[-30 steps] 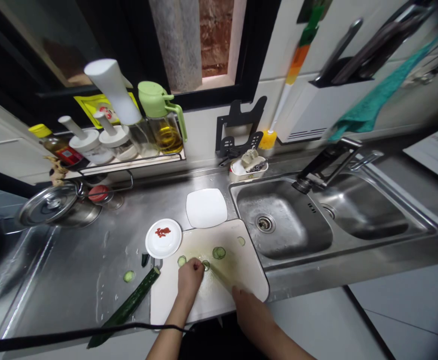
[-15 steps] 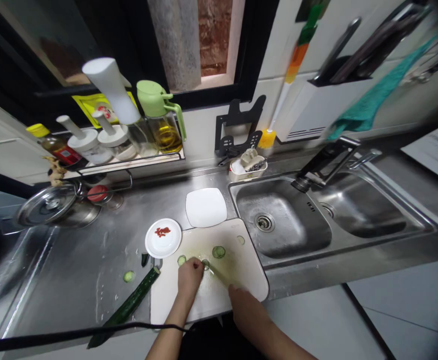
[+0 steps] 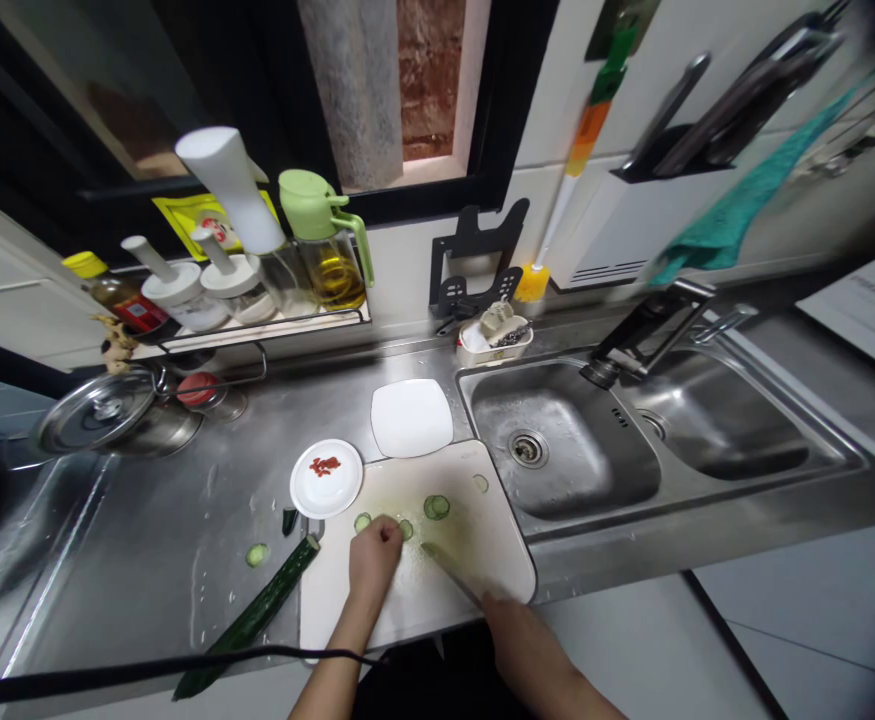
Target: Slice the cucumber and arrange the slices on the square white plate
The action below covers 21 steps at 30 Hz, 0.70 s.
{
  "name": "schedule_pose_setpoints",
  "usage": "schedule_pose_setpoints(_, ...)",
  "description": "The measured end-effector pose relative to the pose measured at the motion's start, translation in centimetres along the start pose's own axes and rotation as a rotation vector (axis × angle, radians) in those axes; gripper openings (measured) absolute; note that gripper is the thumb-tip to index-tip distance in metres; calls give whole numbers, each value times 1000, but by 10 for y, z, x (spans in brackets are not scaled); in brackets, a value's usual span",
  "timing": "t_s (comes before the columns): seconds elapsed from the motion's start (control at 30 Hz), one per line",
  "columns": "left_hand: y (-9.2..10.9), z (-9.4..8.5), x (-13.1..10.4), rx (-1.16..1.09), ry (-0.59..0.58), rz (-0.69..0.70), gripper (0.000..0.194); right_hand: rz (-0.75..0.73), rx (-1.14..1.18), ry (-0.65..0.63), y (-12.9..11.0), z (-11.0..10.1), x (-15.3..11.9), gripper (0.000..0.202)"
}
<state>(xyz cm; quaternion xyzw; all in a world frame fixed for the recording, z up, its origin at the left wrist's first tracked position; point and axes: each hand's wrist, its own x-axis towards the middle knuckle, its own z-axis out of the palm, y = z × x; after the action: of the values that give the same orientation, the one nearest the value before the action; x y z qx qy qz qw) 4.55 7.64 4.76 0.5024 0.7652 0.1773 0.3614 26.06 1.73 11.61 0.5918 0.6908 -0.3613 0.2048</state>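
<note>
My left hand (image 3: 377,552) is on the cutting board (image 3: 339,600) with its fingers curled, closed at a cucumber slice (image 3: 405,529); the fingers partly cover what they hold. A knife (image 3: 452,573) is gripped in my right hand (image 3: 516,635), its blade low over the board and pointing toward the slice, a little apart from it. More slices (image 3: 437,507) lie in an overlapping pile beyond the blade. One slice (image 3: 363,522) is just behind my left hand, and another (image 3: 480,483) sits near the board's right corner.
Left of the board lie a long cucumber (image 3: 257,615), a loose slice (image 3: 257,554) and a dark end piece (image 3: 289,520). A plate with red bits (image 3: 302,490) and a white square plate (image 3: 411,415) stand behind. The sink (image 3: 564,430) is right; a black cable (image 3: 144,665) crosses in front.
My right hand has drawn the knife back to the right, away from the slice at my left fingertips. My left hand has shifted slightly left, and the slice now shows more.
</note>
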Motion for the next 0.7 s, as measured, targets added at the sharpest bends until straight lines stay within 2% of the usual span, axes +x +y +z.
schedule_pose_setpoints(0.23,-25,-30,4,-28,124,-121,26,1,-7,1,2,1,3,55)
schedule_pose_setpoints(0.33,-34,-36,6,-1,160,-151,26,16,-10,-8,2,2,3,55)
schedule_pose_setpoints(0.53,-40,-33,6,40,203,-140,22,-2,-5,25,3,3,0,54)
schedule_pose_setpoints(0.63,-39,-27,6,89,286,-46,25,18,-14,24,2,1,0,53)
schedule_pose_setpoints(0.7,-32,-22,7,90,298,52,28,28,0,23,2,2,0,52)
